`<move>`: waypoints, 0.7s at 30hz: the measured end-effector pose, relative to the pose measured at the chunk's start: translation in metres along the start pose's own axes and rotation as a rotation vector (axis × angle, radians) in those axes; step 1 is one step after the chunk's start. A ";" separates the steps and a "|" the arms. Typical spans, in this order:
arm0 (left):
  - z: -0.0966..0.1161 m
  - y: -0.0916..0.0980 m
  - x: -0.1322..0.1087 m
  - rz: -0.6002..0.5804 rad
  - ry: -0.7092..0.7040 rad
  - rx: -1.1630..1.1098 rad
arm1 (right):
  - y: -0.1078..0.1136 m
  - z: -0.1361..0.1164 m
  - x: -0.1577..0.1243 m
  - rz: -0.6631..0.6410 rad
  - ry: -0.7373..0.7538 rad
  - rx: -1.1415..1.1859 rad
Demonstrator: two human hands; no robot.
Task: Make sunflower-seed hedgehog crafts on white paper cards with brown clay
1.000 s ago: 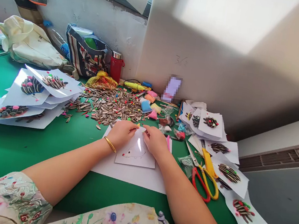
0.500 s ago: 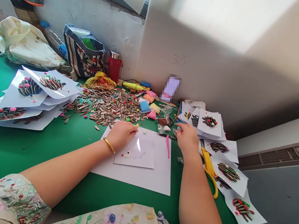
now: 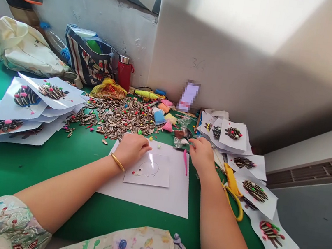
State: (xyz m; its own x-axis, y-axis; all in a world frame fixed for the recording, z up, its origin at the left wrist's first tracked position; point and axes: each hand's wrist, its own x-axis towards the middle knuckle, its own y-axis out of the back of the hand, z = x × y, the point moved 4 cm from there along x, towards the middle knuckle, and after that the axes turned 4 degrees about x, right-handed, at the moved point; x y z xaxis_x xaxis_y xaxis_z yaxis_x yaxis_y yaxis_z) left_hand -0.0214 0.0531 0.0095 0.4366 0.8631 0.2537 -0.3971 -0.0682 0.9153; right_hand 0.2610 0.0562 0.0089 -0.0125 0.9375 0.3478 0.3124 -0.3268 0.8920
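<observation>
My left hand (image 3: 133,149), with a gold bangle at the wrist, rests at the upper left of a small white card (image 3: 147,180). Its fingers are curled together, and what they hold, if anything, is hidden. A hedgehog outline with a red nose and dark eye is on the card, which lies on a larger white sheet (image 3: 173,202). My right hand (image 3: 203,157) is by the sheet's upper right corner, fingertips pinched beside small clear bags of dark and white clay (image 3: 180,142). Whatever is between them is too small to make out. A pink modelling tool (image 3: 185,163) lies near it.
Loose sunflower seeds (image 3: 126,118) spread behind the sheet, near coloured clay packets (image 3: 159,117). Finished seed hedgehog cards (image 3: 50,92) pile at left; more cards (image 3: 254,190) lie at right beside yellow-handled scissors (image 3: 234,197). A red flask (image 3: 124,74) and striped bag (image 3: 88,57) stand behind.
My right hand has shifted slightly left, toward the small clay bags. My left hand stays by the card. The whole view has drifted a little.
</observation>
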 end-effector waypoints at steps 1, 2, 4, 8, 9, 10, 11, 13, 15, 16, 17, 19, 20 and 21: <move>0.000 -0.001 0.000 0.009 -0.007 -0.005 | -0.003 -0.003 0.001 -0.005 0.010 0.007; -0.001 -0.002 -0.001 0.021 -0.012 -0.009 | -0.006 -0.006 0.001 -0.009 0.019 0.010; -0.001 -0.004 -0.002 0.044 -0.016 -0.017 | -0.011 -0.010 0.002 -0.015 0.036 0.012; -0.001 -0.005 -0.002 0.039 -0.021 -0.022 | -0.017 -0.014 0.003 -0.027 0.055 0.007; -0.001 -0.005 -0.002 0.031 -0.026 -0.014 | -0.018 -0.015 0.003 -0.031 0.055 0.010; 0.000 -0.005 -0.002 0.023 -0.031 -0.003 | -0.018 -0.015 0.004 -0.034 0.054 0.013; 0.000 -0.004 -0.002 0.017 -0.035 0.005 | -0.018 -0.016 0.004 -0.039 0.052 0.016; 0.000 -0.004 -0.002 0.016 -0.041 0.011 | -0.017 -0.017 0.004 -0.050 0.048 0.021; -0.001 -0.005 -0.002 0.027 -0.040 0.005 | -0.017 -0.018 0.004 -0.056 0.044 0.024; -0.001 -0.005 -0.002 0.031 -0.038 0.003 | -0.016 -0.018 0.004 -0.054 0.042 0.030; -0.001 -0.005 -0.002 0.034 -0.036 0.003 | -0.015 -0.019 0.004 -0.047 0.041 0.039; -0.001 -0.006 -0.002 0.034 -0.033 0.005 | -0.013 -0.020 0.003 -0.018 0.041 0.063; -0.001 -0.006 -0.002 0.030 -0.034 0.008 | -0.012 -0.021 0.003 0.002 0.040 0.073; 0.000 -0.006 -0.002 0.027 -0.037 0.013 | -0.011 -0.021 0.002 0.024 0.039 0.081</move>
State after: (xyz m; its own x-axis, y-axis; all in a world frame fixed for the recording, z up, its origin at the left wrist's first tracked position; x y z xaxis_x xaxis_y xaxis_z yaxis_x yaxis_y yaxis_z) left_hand -0.0205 0.0516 0.0034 0.4556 0.8419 0.2892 -0.3989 -0.0973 0.9118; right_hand 0.2373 0.0592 0.0063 -0.0410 0.9236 0.3811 0.3886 -0.3367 0.8577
